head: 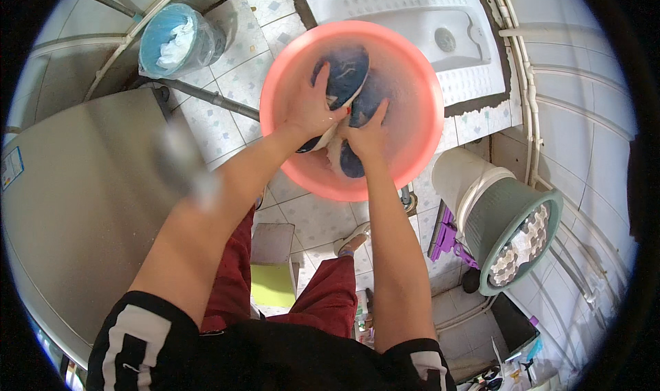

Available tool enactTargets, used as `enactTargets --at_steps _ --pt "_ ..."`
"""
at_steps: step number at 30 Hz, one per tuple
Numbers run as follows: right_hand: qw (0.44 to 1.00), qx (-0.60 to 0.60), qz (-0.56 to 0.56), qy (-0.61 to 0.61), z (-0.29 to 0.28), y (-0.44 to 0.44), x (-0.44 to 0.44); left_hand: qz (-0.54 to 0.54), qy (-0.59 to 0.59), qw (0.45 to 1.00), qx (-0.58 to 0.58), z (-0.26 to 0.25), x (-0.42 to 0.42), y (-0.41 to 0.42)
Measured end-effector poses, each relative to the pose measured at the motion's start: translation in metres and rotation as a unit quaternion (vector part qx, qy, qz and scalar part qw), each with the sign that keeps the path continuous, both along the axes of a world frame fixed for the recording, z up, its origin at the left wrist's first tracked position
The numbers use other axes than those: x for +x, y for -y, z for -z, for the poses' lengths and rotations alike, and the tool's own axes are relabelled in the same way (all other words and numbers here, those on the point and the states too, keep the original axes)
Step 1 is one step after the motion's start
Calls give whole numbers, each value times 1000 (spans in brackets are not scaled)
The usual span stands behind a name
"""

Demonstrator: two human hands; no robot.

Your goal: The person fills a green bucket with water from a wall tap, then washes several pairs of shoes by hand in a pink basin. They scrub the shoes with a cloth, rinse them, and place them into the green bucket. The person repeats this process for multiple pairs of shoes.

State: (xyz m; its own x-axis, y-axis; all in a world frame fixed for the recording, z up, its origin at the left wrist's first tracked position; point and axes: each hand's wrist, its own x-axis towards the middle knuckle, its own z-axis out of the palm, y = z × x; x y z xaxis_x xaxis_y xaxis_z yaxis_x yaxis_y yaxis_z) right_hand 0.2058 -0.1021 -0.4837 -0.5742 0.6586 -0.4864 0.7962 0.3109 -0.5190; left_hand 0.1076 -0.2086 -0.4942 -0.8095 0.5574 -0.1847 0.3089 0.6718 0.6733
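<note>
A large pink plastic basin lies below my hands, with cloudy water in it. In the basin is a pair of dark blue shoes with pale sole edges, soles turned up. My left hand grips the left shoe, its thumb near the middle edge and fingers spread over the sole. My right hand holds the right shoe, which is partly under the water. The two shoes lie side by side, close together.
A squat toilet is behind the basin. A lined blue bin with tissue stands back left, a grey appliance at left. Stacked buckets, a purple squeegee and a small stool are nearby.
</note>
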Motion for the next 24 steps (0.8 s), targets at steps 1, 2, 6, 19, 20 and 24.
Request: enactTargets --at_steps 1,2,6,19,20,24 --pt "998 -35 -1 -56 -4 -10 8 15 -2 999 29 -10 -5 2" --pt "991 -74 -6 -113 -7 -14 13 24 -5 998 53 -19 -9 7" --pt "983 -39 -57 -170 -27 -19 25 17 41 998 41 -35 -6 10" --pt "993 -87 -42 -66 34 -29 18 104 47 936 -332 39 10 -20" --pt "990 -105 -75 62 46 -34 24 191 129 920 -317 19 -3 -28" --pt "896 118 -386 187 185 -53 121 198 239 891 -331 37 8 -41"
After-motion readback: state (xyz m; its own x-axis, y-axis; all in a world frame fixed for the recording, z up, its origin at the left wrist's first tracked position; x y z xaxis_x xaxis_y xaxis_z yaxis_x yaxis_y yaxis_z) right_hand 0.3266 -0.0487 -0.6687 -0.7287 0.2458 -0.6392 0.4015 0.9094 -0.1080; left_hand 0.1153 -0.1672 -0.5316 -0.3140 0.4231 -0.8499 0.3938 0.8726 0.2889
